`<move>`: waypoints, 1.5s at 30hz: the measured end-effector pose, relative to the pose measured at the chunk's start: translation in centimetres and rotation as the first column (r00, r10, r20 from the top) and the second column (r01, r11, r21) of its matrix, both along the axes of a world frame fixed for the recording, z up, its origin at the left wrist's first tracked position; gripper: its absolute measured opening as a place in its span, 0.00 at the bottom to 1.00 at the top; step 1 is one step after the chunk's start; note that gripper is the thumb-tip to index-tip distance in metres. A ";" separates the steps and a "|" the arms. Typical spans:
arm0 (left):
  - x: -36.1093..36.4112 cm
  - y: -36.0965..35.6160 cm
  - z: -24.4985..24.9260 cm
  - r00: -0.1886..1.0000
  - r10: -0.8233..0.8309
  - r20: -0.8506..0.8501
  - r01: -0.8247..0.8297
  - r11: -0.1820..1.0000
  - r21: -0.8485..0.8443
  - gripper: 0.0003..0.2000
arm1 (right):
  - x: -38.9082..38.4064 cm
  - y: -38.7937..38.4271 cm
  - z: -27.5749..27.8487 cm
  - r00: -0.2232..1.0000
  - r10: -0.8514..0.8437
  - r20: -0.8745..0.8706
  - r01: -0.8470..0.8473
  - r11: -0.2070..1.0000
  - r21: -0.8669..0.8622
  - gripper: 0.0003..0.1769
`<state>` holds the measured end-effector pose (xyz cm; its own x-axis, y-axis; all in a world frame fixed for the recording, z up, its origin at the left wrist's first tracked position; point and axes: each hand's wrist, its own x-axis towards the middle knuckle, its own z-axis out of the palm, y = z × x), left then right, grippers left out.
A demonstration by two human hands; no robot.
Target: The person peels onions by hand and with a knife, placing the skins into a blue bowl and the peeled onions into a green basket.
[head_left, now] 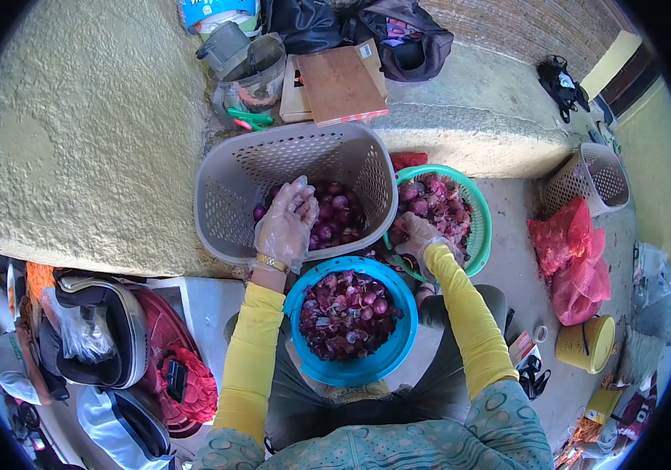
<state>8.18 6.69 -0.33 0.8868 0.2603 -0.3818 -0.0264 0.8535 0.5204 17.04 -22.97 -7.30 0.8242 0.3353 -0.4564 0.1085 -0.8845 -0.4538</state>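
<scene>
A clear plastic glove covers my left hand (287, 221), which is over the near part of a grey perforated basket (218, 188) with red onions (341, 205) inside; its fingers are apart and nothing shows in them. My right hand (420, 237), gloved too, reaches into the left side of a green basket (482, 227) of onions and loose skins; its fingers are curled, and what they hold is hidden. Between my knees stands a blue basin (407, 325) holding onions (367, 313) and peelings.
A brown board (341, 84), clear containers (261, 70) and green-handled scissors (251, 119) lie beyond the grey basket. Red mesh bags (578, 266), another perforated basket (586, 180) and a yellow bucket (586, 345) are at right. A helmet (100, 333) sits at left.
</scene>
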 end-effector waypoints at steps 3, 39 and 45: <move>0.0 0.7 -0.8 0.998 -0.064 0.007 0.064 0.996 -0.060 0.14 | -0.2 -0.3 0.2 0.998 0.057 0.042 -0.058 0.998 0.026 0.38; -18.3 -8.1 2.5 0.911 -0.409 -0.045 0.148 0.224 0.963 0.30 | -19.6 3.7 10.1 0.907 -0.117 -0.404 0.403 0.514 0.757 0.09; -20.7 -9.1 1.0 0.935 -0.354 -0.021 0.195 0.463 0.865 0.28 | -21.8 3.7 10.5 0.829 -0.098 -0.550 0.531 0.444 0.721 0.11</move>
<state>-12.56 -2.37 0.68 0.9930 0.1174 0.0145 -0.0125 -0.0181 0.9998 -4.75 -19.23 3.22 0.7821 0.4748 -0.4035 -0.4589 0.0009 -0.8885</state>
